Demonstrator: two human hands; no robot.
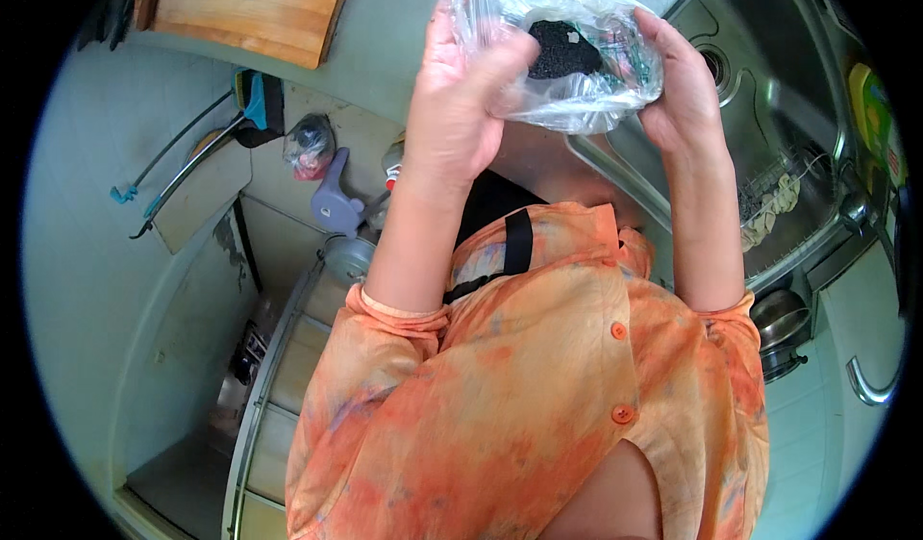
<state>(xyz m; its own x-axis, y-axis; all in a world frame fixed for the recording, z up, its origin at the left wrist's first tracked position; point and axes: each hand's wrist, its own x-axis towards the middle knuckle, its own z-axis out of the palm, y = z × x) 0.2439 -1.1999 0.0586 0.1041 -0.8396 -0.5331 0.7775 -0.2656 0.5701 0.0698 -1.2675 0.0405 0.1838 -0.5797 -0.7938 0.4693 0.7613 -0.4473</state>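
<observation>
My left hand (457,102) holds the left side of a clear, crumpled plastic bag (577,107) at the top middle of the view, its thumb slightly blurred over the bag. The right side of the bag is gripped by my right hand (678,88). In the bag's middle lies a dark, rough-textured piece (558,50) with a small pale bit on it, beside some green and pink patterning too crumpled to make out.
A wooden board (240,6) rests on the counter (375,40). A steel sink (779,107) with a rack (788,175) is at right, pots (779,314) below. Brushes (183,165), a small bag (308,146) and a purple object (336,199) are at left.
</observation>
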